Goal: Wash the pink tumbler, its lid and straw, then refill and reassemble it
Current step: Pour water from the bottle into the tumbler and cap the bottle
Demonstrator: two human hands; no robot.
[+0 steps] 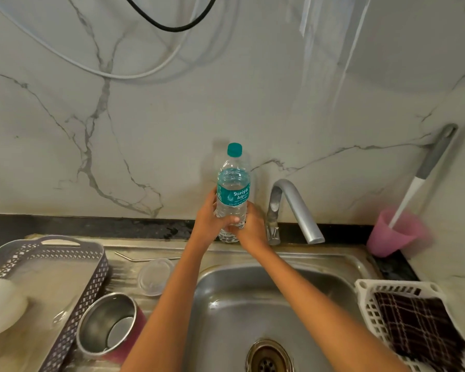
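Behind the sink (355, 267), right at its back rim, both hands are on the bottle (232, 194). Both bare arms reach out long and nearly straight across the basin, converging from the near corners. The left hand (208, 222) wraps the bottle's lower half from the left, thumb laid across the front, firmly curled round it. The right hand (253, 229) cups the same lower section from the right, a touch lower down, with its fingers hidden behind the plastic. The bottle is upright, teal cap on, water high inside. Whether its base rests on the ledge or is lifted, I cannot tell.

The tap (293, 208) is just right of the bottle, spout arching over the sink's back edge.

Left of the sink, on the draining board, the tumbler (110, 326) sits with its steel mouth open to the camera and its pink side showing. Behind it lies the clear lid (155, 276), apart from it. Further back, the straw (151, 257) lies flat along the board.

Further left again is a grey basket (91, 280).

Right of the sink, a white basket (365, 299) holds a checked cloth (419, 326). Behind that, a pink cup (387, 237) holds a brush (424, 170) leaning on the wall.
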